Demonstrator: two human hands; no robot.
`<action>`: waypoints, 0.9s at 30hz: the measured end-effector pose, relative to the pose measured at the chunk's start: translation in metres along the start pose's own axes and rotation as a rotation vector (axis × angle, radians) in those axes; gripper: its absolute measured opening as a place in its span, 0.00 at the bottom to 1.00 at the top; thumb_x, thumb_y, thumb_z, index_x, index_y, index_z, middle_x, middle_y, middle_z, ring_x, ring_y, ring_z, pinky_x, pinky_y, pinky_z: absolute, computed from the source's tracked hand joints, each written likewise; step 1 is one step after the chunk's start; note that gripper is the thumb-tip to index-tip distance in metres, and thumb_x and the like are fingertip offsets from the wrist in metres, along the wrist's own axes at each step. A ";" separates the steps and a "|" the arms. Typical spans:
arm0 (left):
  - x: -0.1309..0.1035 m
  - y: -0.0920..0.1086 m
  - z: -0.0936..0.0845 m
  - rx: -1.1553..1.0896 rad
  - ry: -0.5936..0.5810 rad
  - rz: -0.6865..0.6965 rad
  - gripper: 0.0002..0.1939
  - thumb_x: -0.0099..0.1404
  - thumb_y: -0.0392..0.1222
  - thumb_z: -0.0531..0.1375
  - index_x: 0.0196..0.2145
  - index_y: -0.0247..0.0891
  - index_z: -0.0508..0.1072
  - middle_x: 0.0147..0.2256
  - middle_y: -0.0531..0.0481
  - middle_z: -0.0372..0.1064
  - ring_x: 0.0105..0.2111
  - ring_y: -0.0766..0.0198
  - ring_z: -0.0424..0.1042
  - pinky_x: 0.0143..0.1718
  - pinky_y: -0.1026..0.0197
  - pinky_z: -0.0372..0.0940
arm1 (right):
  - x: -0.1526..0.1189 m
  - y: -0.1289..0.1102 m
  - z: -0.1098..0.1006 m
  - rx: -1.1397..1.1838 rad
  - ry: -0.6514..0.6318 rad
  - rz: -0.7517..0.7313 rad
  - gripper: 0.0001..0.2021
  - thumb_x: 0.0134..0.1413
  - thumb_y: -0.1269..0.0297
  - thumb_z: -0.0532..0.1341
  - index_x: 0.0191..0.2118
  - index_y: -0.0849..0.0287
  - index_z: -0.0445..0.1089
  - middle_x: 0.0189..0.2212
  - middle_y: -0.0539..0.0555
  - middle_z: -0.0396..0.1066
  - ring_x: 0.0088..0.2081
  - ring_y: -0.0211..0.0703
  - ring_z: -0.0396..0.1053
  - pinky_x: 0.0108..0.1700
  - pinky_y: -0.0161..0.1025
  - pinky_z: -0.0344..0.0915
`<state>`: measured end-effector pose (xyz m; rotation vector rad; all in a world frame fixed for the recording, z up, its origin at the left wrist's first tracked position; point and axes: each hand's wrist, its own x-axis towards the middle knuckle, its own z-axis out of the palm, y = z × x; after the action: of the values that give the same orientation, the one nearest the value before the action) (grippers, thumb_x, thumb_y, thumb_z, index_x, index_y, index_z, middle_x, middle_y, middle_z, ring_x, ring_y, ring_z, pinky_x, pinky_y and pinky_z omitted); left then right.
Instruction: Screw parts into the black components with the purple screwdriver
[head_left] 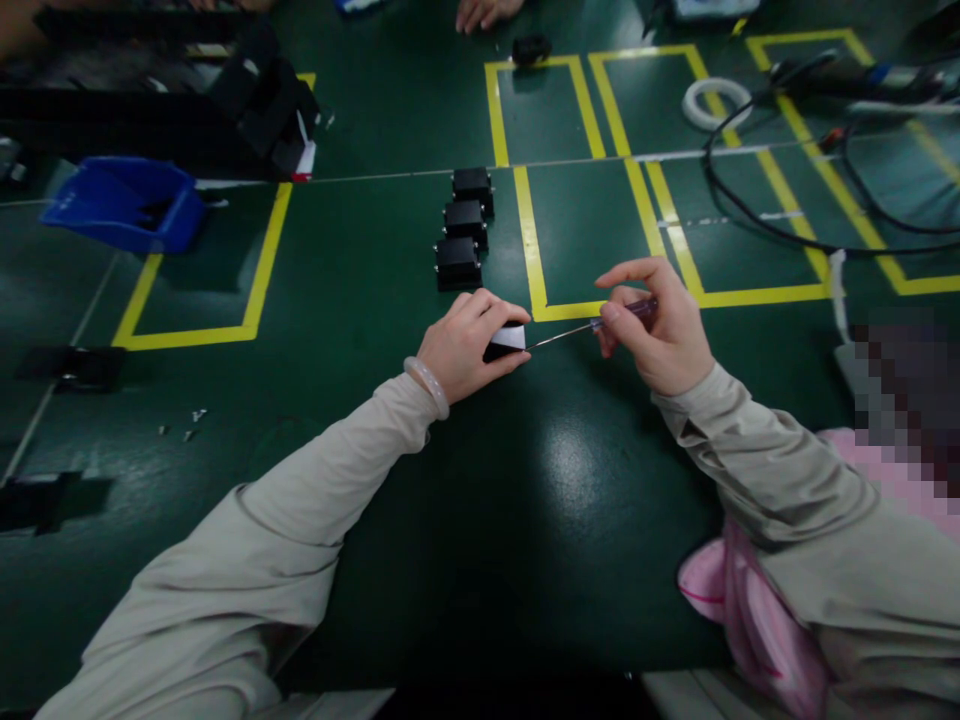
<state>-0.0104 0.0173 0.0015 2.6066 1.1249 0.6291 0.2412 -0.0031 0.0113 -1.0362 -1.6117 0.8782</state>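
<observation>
Near the middle of the green table, my left hand is closed round a small black block whose top shines white. My right hand grips the handle of a screwdriver, and the thin shaft slants down to the left, its tip at the block's right side. Three black blocks with small metal pins at their sides, the nearest just beyond my left hand, stand in a slanting row. A few tiny screws lie on the table at the left.
A blue bin and a long black housing are at the upper left. At the upper right are a white tape ring and a black cable. Another person's hand rests at the far edge. Pink cloth lies lower right.
</observation>
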 end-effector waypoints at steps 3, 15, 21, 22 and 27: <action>0.000 0.000 0.000 -0.005 0.000 -0.002 0.18 0.67 0.46 0.64 0.52 0.38 0.72 0.47 0.44 0.70 0.47 0.53 0.69 0.49 0.51 0.67 | 0.000 0.001 0.000 0.025 -0.012 0.014 0.13 0.64 0.49 0.63 0.41 0.53 0.66 0.16 0.42 0.60 0.16 0.35 0.63 0.19 0.38 0.60; 0.000 0.001 -0.001 -0.005 -0.015 -0.015 0.17 0.68 0.47 0.64 0.52 0.38 0.72 0.47 0.44 0.70 0.47 0.53 0.69 0.49 0.51 0.66 | 0.000 0.001 0.000 0.026 -0.012 0.009 0.14 0.63 0.47 0.63 0.43 0.52 0.66 0.17 0.42 0.61 0.17 0.35 0.64 0.20 0.38 0.61; 0.000 0.002 -0.001 -0.014 -0.023 -0.020 0.18 0.68 0.47 0.64 0.52 0.38 0.72 0.48 0.43 0.70 0.47 0.53 0.69 0.49 0.51 0.67 | -0.001 0.000 0.000 0.018 -0.018 0.054 0.14 0.63 0.48 0.63 0.40 0.52 0.66 0.14 0.41 0.57 0.14 0.35 0.59 0.18 0.38 0.58; 0.000 0.002 -0.001 -0.015 -0.023 -0.023 0.18 0.67 0.47 0.64 0.52 0.38 0.72 0.48 0.43 0.70 0.47 0.53 0.69 0.49 0.51 0.67 | -0.001 -0.001 0.000 0.014 -0.018 0.051 0.14 0.63 0.47 0.63 0.42 0.52 0.66 0.15 0.41 0.59 0.15 0.36 0.61 0.18 0.38 0.58; 0.000 0.001 -0.001 -0.014 -0.025 -0.031 0.17 0.68 0.47 0.63 0.52 0.39 0.72 0.48 0.44 0.70 0.47 0.53 0.69 0.49 0.51 0.66 | -0.001 -0.002 -0.001 -0.019 -0.018 0.031 0.15 0.62 0.47 0.64 0.44 0.51 0.65 0.18 0.42 0.61 0.18 0.38 0.66 0.21 0.40 0.60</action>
<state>-0.0100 0.0164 0.0033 2.5727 1.1475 0.5940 0.2415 -0.0046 0.0132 -1.0715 -1.6258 0.8968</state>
